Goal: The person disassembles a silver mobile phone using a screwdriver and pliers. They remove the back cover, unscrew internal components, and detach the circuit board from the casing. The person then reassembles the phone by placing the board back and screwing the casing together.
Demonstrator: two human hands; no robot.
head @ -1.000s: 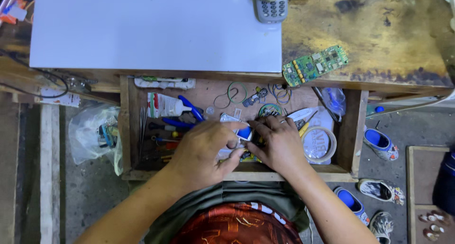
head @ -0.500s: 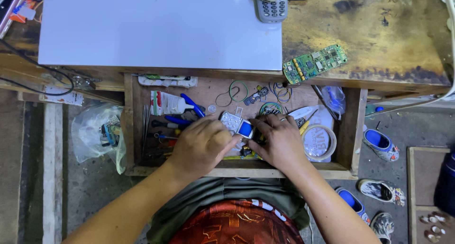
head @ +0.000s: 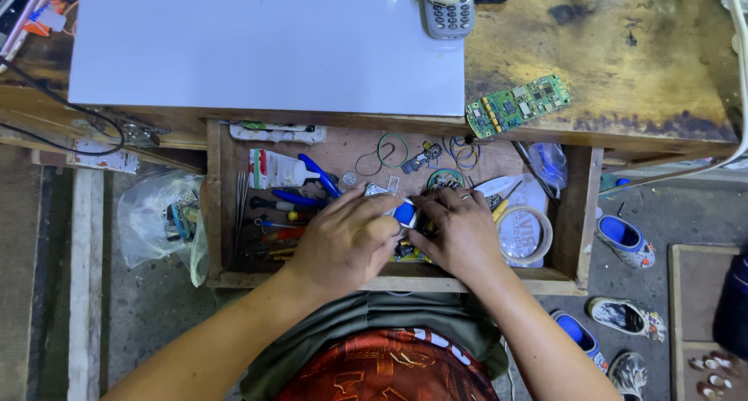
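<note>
Wooden and crowded, an open drawer [head: 580, 214] juts from under a worn desk [head: 623, 66], and a person seated before it works with both hands over the clutter. At far left a clear plastic bag [head: 160, 218] of small parts hangs outside the drawer wall. Inside, a white tube [head: 284, 169] lies beside blue-handled pliers [head: 315, 179] and a row of small screwdrivers [head: 273, 218]. The left hand [head: 343, 241] is curled, its thumb and fingers pinched on a small silver and blue phone part [head: 393, 206] held just above the drawer's middle. The right hand [head: 463, 233] closes on the same piece from the other side, fingertips bent down against it; what lies beneath its palm cannot be told. Further right sit loops of green wire [head: 393, 148], a roll of clear tape [head: 526, 233] and a small plastic bag [head: 549, 163]. On the desk above rest a white board [head: 265, 42], a grey handset [head: 446, 7] and a green circuit board [head: 518, 105] at the edge.

The risk, as it appears: a slip of either grip would likely drop the piece into the loose parts, where it could be hard to find, and a raised elbow might knock the circuit board off the edge.
</note>
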